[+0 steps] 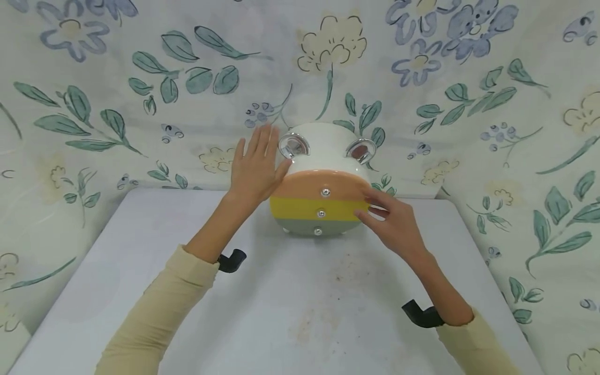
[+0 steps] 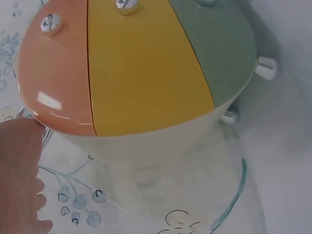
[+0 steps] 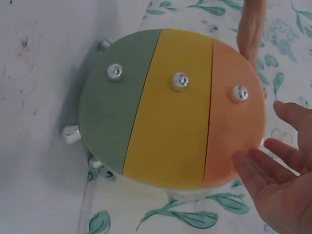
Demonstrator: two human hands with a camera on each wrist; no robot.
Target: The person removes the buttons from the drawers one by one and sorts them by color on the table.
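A small rounded drawer box [image 1: 323, 148] with a white body stands at the back of the table. Its oval front has an orange drawer [image 1: 304, 183], a yellow drawer [image 1: 300, 208] and a green drawer [image 1: 300, 226], each with a silver knob; all three look closed. Two shiny round silver pieces stick up from its top. My left hand [image 1: 255, 172] lies along the upper left side, fingers straight, thumb at the orange drawer's edge. On the right, my right hand [image 1: 396, 221] has loosely bent fingers, with fingertips [image 3: 240, 158] at the orange drawer's edge.
The white table [image 1: 262, 312] carries faint brownish smudges in front of the box. Cloth [image 1: 187, 130] with flowers and leaves hangs right behind the box and along both sides. Short silver feet [image 3: 71, 134] hold the box up.
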